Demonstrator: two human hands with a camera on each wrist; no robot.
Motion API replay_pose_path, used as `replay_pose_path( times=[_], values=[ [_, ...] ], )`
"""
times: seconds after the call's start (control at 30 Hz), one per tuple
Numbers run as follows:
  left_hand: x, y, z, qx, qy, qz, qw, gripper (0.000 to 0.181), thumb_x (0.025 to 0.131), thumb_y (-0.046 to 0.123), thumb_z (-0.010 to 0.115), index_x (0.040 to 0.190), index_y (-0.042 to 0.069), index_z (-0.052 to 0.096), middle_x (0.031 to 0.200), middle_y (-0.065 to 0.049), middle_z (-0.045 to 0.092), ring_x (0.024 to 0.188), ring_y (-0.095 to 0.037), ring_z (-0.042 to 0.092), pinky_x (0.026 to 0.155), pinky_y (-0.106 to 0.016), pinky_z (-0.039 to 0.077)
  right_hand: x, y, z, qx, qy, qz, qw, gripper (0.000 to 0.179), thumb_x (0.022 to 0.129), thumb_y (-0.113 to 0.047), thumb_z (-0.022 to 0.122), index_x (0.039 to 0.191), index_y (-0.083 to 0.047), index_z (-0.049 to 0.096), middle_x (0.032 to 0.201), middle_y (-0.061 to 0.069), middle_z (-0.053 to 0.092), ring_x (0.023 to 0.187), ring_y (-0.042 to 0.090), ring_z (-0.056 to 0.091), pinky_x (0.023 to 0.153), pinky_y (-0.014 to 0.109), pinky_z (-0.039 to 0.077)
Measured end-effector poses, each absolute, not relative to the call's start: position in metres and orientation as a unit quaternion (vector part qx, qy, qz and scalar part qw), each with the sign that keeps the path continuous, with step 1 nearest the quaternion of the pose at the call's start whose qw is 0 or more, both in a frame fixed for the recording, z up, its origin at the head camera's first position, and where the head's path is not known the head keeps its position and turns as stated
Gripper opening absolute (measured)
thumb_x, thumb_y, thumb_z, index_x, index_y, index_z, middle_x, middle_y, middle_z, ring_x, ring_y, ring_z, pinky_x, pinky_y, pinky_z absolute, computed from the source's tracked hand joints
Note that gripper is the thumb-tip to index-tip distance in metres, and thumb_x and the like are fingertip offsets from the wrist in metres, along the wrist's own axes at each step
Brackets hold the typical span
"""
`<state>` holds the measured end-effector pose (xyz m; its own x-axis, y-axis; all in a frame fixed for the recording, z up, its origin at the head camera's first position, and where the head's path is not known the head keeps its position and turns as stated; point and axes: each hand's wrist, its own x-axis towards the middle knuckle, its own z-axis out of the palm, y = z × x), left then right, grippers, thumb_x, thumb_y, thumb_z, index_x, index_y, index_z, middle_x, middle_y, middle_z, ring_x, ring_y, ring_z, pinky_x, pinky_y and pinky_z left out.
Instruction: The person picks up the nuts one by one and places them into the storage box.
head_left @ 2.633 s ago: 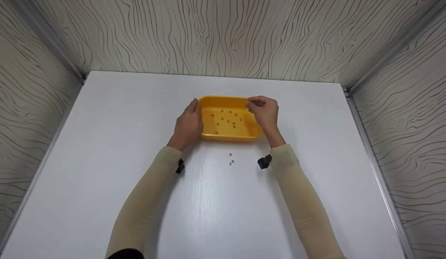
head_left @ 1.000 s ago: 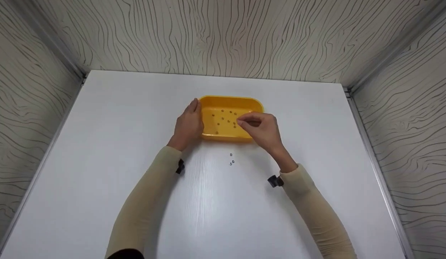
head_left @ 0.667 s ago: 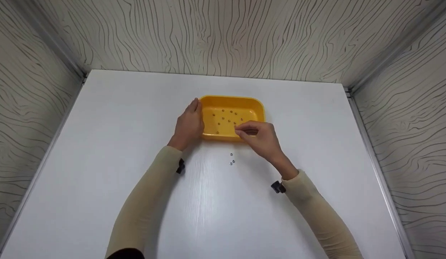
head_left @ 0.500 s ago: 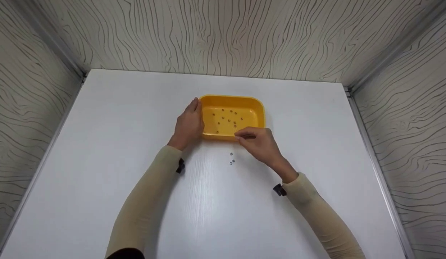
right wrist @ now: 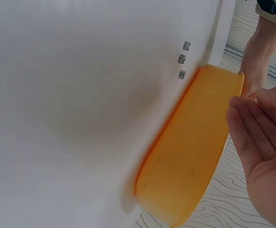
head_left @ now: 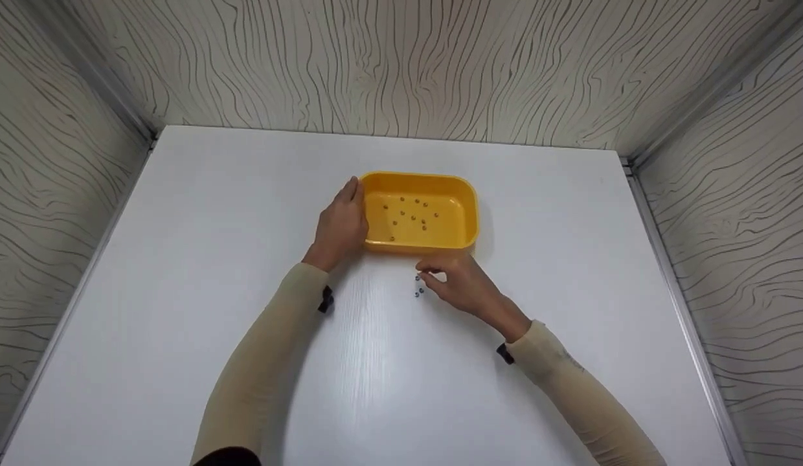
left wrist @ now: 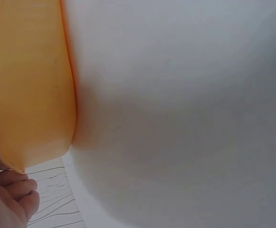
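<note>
My left hand [head_left: 340, 223] grips the left end of a yellow plastic tray [head_left: 418, 248]. In the left wrist view its fingers [left wrist: 19, 187] curl under the tray's rim. Several small metal nuts [head_left: 413, 218] lie scattered on the tray floor. In front of the tray, three more nuts [head_left: 421, 290] sit on the white table, also visible as a row of nuts [right wrist: 182, 59] in the right wrist view. Just above them, my right hand [head_left: 463, 285] has thumb and forefinger pinched on what looks like a small nut, mostly hidden by the fingertips.
The white table [head_left: 214, 226] stretches to both sides of the tray. Wood-patterned panels [head_left: 388, 71] stand behind it and along its left and right sides.
My right hand has come from the tray's far right corner, across its inside and over the front rim, to the nuts on the table. The left hand and tray stay put.
</note>
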<state>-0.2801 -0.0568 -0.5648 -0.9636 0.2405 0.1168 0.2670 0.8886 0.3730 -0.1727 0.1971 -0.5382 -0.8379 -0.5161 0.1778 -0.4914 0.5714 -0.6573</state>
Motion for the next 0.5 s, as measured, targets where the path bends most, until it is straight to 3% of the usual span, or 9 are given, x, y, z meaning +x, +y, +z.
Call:
replay_pose_path(
  times=[0.3, 0.5],
  values=[
    [-0.28, -0.057, -0.565, -0.133, -0.971, -0.196, 0.035, 0.054, 0.111, 0.015, 0.04, 0.162, -0.003, 0.032, 0.17, -0.02, 0.035, 0.157, -0.034, 0.039, 0.128, -0.045, 0.038, -0.171, 0.193, -0.553, -0.359, 0.907, -0.219, -0.024, 0.02, 0.094, -0.002, 0.073, 0.113, -0.002, 0.079, 0.106, 0.007, 0.082, 0.098, 0.021, 0.079, 0.089, 0.037, 0.066],
    [-0.28, -0.057, -0.564, -0.129, -0.971, -0.198, 0.028, 0.055, 0.112, 0.016, 0.04, 0.162, -0.003, 0.031, 0.171, -0.02, 0.034, 0.158, -0.033, 0.038, 0.128, -0.045, 0.037, -0.173, 0.193, -0.563, -0.382, 0.91, -0.153, -0.055, 0.02, 0.093, 0.0, 0.074, 0.112, -0.006, 0.079, 0.106, 0.004, 0.082, 0.098, 0.018, 0.079, 0.09, 0.033, 0.066]
  ],
)
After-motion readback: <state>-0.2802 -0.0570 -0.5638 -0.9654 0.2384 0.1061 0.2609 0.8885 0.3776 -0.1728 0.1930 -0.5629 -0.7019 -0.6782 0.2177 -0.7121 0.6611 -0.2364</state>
